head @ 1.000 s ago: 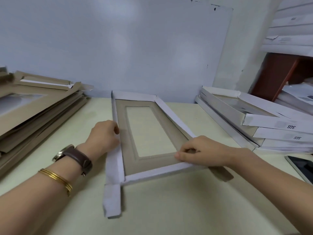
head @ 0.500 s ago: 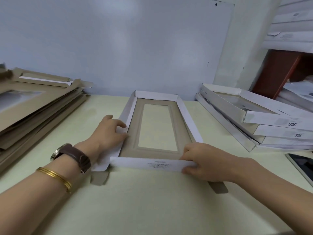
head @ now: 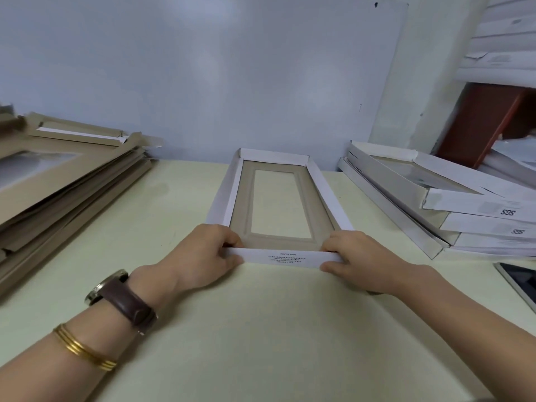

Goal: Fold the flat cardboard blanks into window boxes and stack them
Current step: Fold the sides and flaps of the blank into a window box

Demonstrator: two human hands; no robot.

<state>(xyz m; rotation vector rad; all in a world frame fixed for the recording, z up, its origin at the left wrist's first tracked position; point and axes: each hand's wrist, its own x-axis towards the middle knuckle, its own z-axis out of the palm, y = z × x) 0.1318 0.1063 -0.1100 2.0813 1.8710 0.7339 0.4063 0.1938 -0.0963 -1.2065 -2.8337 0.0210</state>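
Head | window box near flap | ends pinched by left hand, right hand fingers

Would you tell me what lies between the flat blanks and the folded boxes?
Head view: the half-folded window box, near wall pinched by left hand and right hand.
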